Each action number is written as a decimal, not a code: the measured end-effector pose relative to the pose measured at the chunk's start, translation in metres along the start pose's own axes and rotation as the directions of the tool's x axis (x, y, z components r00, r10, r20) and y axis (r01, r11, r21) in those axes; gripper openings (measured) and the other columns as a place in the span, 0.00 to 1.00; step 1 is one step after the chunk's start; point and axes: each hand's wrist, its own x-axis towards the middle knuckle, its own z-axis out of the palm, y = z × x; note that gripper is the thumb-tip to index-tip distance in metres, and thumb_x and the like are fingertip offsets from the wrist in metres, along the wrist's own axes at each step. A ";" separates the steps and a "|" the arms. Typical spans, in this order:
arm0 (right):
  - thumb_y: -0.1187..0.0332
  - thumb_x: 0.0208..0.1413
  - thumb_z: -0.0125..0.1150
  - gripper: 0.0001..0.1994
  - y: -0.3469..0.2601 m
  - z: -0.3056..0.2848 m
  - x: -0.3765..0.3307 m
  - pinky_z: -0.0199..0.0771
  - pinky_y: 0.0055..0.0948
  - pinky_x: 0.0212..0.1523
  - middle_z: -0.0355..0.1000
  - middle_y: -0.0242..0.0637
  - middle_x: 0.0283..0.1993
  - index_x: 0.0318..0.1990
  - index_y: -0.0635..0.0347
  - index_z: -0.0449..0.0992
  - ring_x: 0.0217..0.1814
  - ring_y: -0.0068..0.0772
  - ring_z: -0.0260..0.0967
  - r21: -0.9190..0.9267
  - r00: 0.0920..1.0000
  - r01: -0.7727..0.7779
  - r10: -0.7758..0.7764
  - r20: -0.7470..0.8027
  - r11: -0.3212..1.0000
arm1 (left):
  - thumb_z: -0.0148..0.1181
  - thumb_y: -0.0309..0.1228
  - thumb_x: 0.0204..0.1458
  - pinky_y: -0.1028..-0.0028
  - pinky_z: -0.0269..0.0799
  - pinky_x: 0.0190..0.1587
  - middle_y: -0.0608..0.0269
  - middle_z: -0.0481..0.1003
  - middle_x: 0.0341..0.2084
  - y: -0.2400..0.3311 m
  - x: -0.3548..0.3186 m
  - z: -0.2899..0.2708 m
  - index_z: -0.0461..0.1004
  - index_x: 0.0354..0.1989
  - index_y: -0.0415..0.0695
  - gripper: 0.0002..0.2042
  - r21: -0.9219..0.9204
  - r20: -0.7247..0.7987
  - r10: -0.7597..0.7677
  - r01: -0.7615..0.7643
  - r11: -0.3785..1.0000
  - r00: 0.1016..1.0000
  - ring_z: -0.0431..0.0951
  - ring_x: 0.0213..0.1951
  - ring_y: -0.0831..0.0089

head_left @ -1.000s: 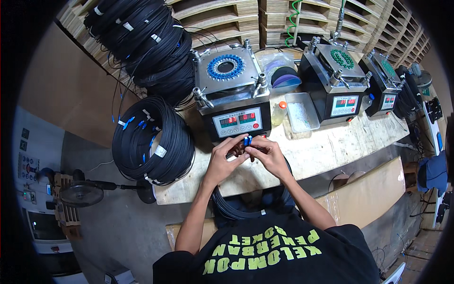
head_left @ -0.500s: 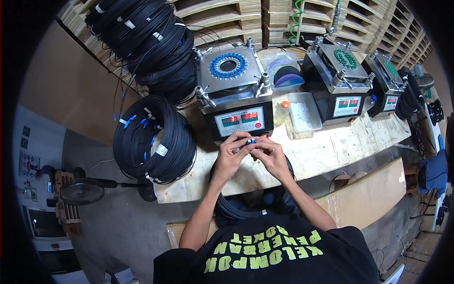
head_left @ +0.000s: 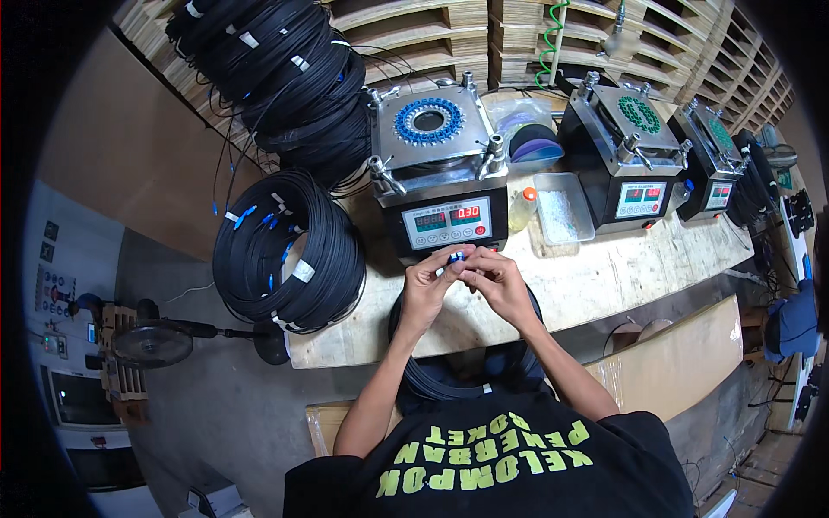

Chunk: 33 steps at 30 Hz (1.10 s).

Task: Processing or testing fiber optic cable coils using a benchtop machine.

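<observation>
Your left hand (head_left: 427,289) and right hand (head_left: 501,291) pinch a small blue-and-white plastic piece (head_left: 456,257), fingers nearly closed, just before the black, silver-topped metal machine (head_left: 440,175). Risk: uneven fingertip pressure could let it slip.

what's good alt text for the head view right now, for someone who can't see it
A person's left hand and right hand hold small blue parts between them, in front of a boxy machine topped with a ring of blue pieces. Two similar machines stand to its right on a wooden workbench; black cable coils are to its left.
</observation>
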 end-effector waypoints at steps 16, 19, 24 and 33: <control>0.78 0.51 0.63 0.13 0.048 -0.172 0.056 0.75 0.36 0.38 0.79 0.45 0.34 0.45 0.61 0.82 0.34 0.46 0.76 -0.647 0.944 -0.140 -0.095 -0.315 0.750 | 0.52 0.37 0.69 0.77 0.72 0.31 0.65 0.72 0.23 -0.007 0.001 0.001 0.74 0.43 0.34 0.15 0.056 -0.073 -0.078 0.082 0.995 0.994 0.71 0.22 0.79; 0.72 0.52 0.67 0.15 0.091 -0.234 0.060 0.76 0.37 0.47 0.78 0.47 0.39 0.48 0.60 0.80 0.45 0.48 0.77 -0.831 0.960 -0.280 0.146 -0.240 0.481 | 0.51 0.38 0.70 0.79 0.67 0.28 0.65 0.72 0.22 -0.027 -0.001 0.007 0.74 0.44 0.34 0.16 0.006 -0.023 -0.122 0.122 0.993 0.992 0.71 0.21 0.79; 0.69 0.46 0.69 0.18 0.086 -0.215 0.053 0.79 0.45 0.46 0.78 0.50 0.46 0.47 0.55 0.78 0.49 0.56 0.77 -0.934 0.919 -0.264 0.356 -0.169 0.238 | 0.51 0.38 0.69 0.79 0.68 0.28 0.64 0.73 0.23 -0.028 -0.013 0.003 0.74 0.45 0.33 0.16 0.051 -0.066 -0.148 0.152 0.987 0.987 0.72 0.22 0.79; 0.73 0.47 0.61 0.04 0.102 -0.228 0.044 0.80 0.47 0.39 0.79 0.51 0.35 0.29 0.59 0.81 0.39 0.56 0.79 -0.932 0.959 -0.250 0.199 -0.201 0.263 | 0.52 0.37 0.69 0.79 0.68 0.29 0.63 0.74 0.24 -0.023 -0.015 -0.001 0.75 0.44 0.33 0.15 0.083 -0.065 -0.166 0.171 0.982 0.984 0.73 0.23 0.78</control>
